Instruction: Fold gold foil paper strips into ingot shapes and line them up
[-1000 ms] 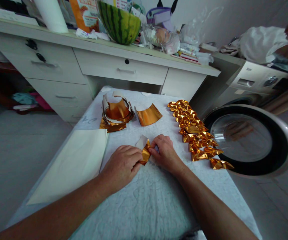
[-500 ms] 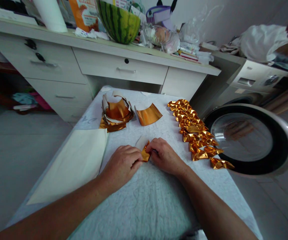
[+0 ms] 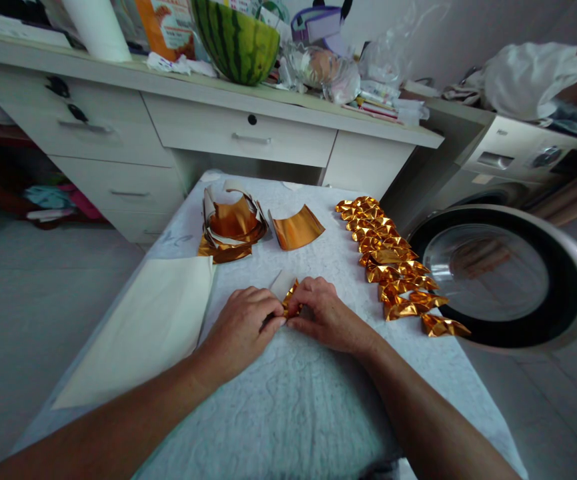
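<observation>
Fingers of the left hand (image 3: 248, 320) and right hand (image 3: 321, 313) hide most of the small gold foil paper (image 3: 291, 291), so its whole shape can't be seen. Near 11 o'clock, the top edge chops the watermelon half (image 3: 238, 43) and the orange bag (image 3: 161, 30), whose little words are too small to read. At 10 o'clock, the white roll (image 3: 97, 30) loses its top too. The left arm (image 3: 118, 420) runs off at 8 o'clock, the right arm (image 3: 418, 407) at 4. A dark thing (image 3: 383, 469) at 5 o'clock is cut off; I can't tell what.
</observation>
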`<state>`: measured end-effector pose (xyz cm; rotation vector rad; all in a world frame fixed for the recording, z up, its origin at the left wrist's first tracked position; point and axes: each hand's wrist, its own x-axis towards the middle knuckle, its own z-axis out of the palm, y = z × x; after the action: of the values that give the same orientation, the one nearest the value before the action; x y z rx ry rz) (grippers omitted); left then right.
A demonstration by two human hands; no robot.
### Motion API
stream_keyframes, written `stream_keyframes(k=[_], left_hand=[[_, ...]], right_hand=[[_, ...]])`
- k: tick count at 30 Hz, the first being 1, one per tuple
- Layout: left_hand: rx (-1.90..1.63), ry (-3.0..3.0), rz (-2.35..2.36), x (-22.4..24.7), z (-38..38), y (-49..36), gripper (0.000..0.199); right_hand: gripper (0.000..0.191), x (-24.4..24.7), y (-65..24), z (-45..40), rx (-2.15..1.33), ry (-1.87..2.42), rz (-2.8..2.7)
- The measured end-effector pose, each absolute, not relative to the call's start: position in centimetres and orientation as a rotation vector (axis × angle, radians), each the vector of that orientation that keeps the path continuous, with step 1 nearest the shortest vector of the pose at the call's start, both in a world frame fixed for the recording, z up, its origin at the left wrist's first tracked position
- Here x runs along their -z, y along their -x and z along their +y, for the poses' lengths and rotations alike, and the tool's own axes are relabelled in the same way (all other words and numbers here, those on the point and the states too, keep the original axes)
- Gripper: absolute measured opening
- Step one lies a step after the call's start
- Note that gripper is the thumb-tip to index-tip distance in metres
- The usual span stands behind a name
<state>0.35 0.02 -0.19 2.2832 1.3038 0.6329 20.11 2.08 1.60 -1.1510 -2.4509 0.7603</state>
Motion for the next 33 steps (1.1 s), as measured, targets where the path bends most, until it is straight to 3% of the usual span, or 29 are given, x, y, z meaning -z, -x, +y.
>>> stream_keyframes(k=[33], left_hand=[[-0.502,-2.254,1.479,-0.6,-0.6,-0.1,0.018]], right_hand=[[0.011,-1.0,-18.2,1.6,-0.686,1.457,-2.319]])
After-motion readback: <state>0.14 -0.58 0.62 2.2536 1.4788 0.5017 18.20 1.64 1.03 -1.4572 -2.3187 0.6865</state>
